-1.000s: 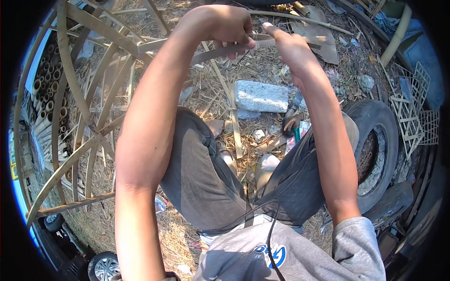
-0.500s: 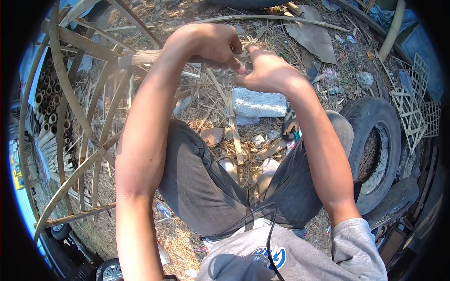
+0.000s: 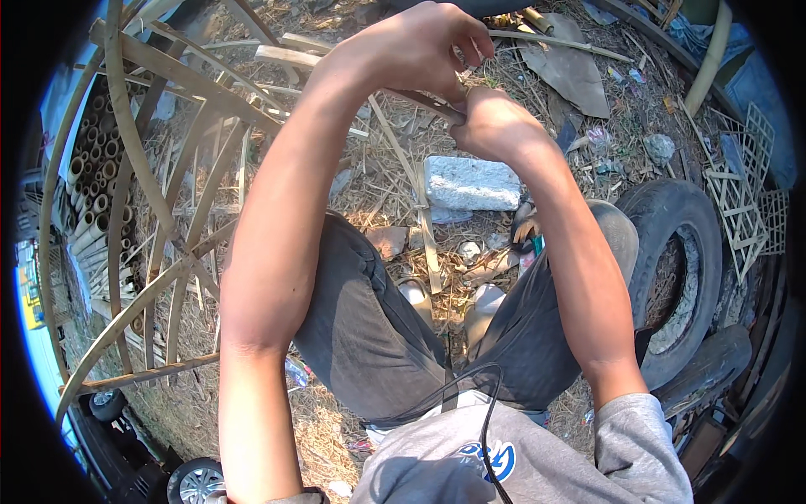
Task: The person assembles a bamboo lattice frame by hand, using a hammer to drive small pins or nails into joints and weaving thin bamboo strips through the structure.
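Observation:
My right hand (image 3: 501, 124) is closed round the near end of a bamboo strip (image 3: 424, 102). The strip slants away to the upper left beneath my left wrist. Just above and left of it, my left hand (image 3: 424, 50) is bent at the wrist with curled fingers. Its lower fingers meet the strip close to my right thumb; what they pinch, if anything, is hidden. Pale strip ends (image 3: 285, 56) stick out beyond my left forearm. Below my hands a whitish block (image 3: 472, 183) lies on the ground, beside a thin upright-lying bamboo slat (image 3: 428, 244).
A curved bamboo lattice frame (image 3: 172, 227) stands at my left, with stacked bamboo tubes (image 3: 92, 181) behind it. An old tyre (image 3: 667, 197) lies by my right knee. Beyond it is a woven bamboo panel (image 3: 739, 202). A flat grey slab (image 3: 571, 71) rests at the far right.
My left hand has lifted up and away, its fingers spreading a little from my right hand. The right hand has shifted slightly right and closed more round the strip.

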`<action>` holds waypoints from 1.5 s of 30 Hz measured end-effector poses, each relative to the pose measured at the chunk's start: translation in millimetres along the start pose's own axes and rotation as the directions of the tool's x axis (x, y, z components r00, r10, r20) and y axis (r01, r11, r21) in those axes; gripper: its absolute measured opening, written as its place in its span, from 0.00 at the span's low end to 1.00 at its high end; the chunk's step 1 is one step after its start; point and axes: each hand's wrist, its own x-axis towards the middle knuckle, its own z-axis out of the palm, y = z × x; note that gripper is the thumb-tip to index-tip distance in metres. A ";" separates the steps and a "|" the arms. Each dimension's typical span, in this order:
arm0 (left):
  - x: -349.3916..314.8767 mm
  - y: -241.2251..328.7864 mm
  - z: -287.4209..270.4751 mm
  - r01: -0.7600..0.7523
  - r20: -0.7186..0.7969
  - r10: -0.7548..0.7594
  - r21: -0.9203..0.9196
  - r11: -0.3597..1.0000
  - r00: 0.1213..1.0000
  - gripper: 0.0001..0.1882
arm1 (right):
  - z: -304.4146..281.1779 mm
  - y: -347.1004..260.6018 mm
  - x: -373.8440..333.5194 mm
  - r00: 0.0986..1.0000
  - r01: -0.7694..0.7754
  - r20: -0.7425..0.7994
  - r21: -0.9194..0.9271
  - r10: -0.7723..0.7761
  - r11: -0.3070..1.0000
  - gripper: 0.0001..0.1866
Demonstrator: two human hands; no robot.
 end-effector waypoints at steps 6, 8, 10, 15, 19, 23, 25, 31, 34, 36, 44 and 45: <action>25.3 45.0 -20.3 0.019 -0.515 0.112 0.243 0.970 0.850 0.27 | 2.7 22.6 16.5 0.961 0.059 -0.277 0.152 -0.015 0.987 0.26; 23.6 45.5 -9.8 0.110 -0.634 0.238 0.459 0.882 0.736 0.32 | -8.5 0.6 6.4 0.989 -0.108 -0.064 0.307 0.134 0.945 0.27; 26.4 62.1 -17.5 0.403 -0.650 -0.282 0.042 0.914 0.706 0.32 | -5.1 1.3 9.0 0.988 -0.112 -0.062 0.339 0.141 0.934 0.32; 8.2 41.6 -19.5 0.525 -0.062 -0.653 -0.539 0.659 0.755 0.21 | 7.1 -1.7 7.7 0.979 0.160 -0.205 0.682 -0.024 0.714 0.32; 7.7 24.8 -13.0 0.531 -0.072 -0.617 -0.440 0.724 0.783 0.21 | 5.4 -5.7 4.3 0.966 0.258 -0.197 0.652 -0.170 0.713 0.32; 9.2 16.3 -17.0 0.487 -0.108 -0.578 -0.430 0.761 0.809 0.20 | 10.3 13.9 22.9 0.960 0.270 -0.220 0.573 -0.171 0.774 0.28; 3.4 21.2 -19.1 0.410 -0.112 -0.593 -0.621 0.668 0.798 0.19 | 8.2 8.6 17.7 0.960 0.251 -0.237 0.479 -0.151 0.841 0.23; 0.8 37.4 -28.4 0.411 -0.057 -0.553 -0.608 0.680 0.831 0.21 | -4.1 0.5 0.0 0.963 0.184 -0.264 0.478 -0.059 0.859 0.17; 3.6 44.3 -21.6 0.385 -0.100 -0.511 -0.540 0.749 0.853 0.23 | -10.0 3.1 -5.4 0.944 0.172 -0.328 0.438 -0.021 0.882 0.19; 13.5 58.8 -13.8 0.417 -0.124 -0.592 -0.597 0.685 0.796 0.19 | -4.7 2.4 -15.1 0.946 0.148 -0.325 0.387 -0.016 0.910 0.19; 37.3 84.0 34.6 0.249 -0.138 -0.502 -0.738 0.627 0.854 0.14 | -21.1 -0.3 -92.8 0.912 0.330 -0.354 0.340 -0.205 0.880 0.14; 37.6 91.6 33.7 0.358 0.007 -0.531 -0.747 0.560 0.847 0.19 | -26.8 0.4 -105.3 0.964 0.199 -0.239 0.379 -0.112 0.904 0.17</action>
